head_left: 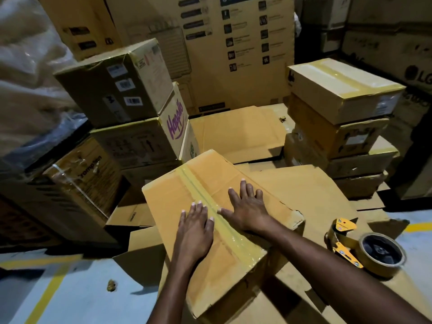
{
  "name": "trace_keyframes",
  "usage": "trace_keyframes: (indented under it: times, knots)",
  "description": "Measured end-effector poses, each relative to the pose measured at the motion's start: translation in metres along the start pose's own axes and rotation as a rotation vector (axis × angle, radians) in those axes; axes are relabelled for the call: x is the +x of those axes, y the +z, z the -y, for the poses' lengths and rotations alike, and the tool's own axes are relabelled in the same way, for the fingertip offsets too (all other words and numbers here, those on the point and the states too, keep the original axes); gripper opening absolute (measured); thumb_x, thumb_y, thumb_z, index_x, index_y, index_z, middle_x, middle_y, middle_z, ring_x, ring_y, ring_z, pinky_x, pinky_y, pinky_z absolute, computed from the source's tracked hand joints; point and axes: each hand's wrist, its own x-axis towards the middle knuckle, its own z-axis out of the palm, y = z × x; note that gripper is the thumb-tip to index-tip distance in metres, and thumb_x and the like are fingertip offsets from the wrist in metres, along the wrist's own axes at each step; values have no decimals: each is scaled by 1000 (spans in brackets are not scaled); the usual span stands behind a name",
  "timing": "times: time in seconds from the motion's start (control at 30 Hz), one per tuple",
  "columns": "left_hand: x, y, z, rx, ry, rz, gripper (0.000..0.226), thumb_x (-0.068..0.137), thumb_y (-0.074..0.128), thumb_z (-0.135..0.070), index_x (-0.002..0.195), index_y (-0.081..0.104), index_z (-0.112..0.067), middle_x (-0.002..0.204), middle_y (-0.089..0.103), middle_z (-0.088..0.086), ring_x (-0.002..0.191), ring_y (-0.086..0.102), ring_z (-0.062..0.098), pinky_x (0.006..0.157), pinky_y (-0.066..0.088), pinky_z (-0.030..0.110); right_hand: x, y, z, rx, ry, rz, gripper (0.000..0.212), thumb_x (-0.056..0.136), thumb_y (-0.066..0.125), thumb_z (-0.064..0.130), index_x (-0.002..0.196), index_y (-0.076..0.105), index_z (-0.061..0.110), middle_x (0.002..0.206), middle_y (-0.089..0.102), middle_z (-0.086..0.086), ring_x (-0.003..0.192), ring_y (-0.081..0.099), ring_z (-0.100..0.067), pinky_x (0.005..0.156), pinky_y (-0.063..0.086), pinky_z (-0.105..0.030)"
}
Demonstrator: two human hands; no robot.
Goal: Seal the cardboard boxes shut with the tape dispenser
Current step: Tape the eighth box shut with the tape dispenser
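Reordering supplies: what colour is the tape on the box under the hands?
Glossy yellowish-tan tape, seen best in the head view.

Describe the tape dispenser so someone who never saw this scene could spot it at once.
Find the middle box, with the left hand and right hand flat on its taped top. To its right, on flattened cardboard, lies the tape dispenser. Its orange frame and tan roll with a black hub set it apart from the stacked boxes around.
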Motion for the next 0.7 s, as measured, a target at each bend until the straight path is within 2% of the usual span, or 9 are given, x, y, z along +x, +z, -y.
trace_keyframes:
  times: [0.13, 0.33, 0.53, 0.7]
  knots:
    - [6, 0, 3, 18, 15, 33, 60, 110, 24, -48, 164, 19, -22, 172, 7, -6, 157, -6, 5, 127, -10, 36, 35, 3, 20, -9, 38, -32, 86, 99, 21, 75, 165, 10, 20, 170, -11, -23, 158, -9, -37, 122, -3, -58]
    - [59, -3, 29, 61, -21, 101, 64, 109, 19, -54, 165, 15, -24, 173, 4, -6, 158, -10, 12, 127, -12, 45, 39, 15, 20, 36, 37, -97, 87, 98, 21, 76, 165, 12, 22, 171, -9, -21, 159, -9, -35, 124, -6, -56]
    - [124, -9, 54, 109, -89, 92, 63, 110, 20, -49, 165, 14, -19, 173, 4, -2, 159, -8, 18, 126, -11, 50, 41, 18, 17, 46, 13, -133, 90, 94, 23, 79, 164, 17, 22, 172, -5, -20, 159, -6, -35, 124, -3, -56]
    - [133, -3, 53, 157, -104, 84, 60, 111, 18, -40, 165, 11, -14, 173, 2, 3, 159, -7, 21, 126, -7, 52, 53, 21, 21, -21, 36, -111, 98, 91, 19, 85, 166, 7, 23, 171, -13, -20, 157, -19, -34, 125, -12, -56]
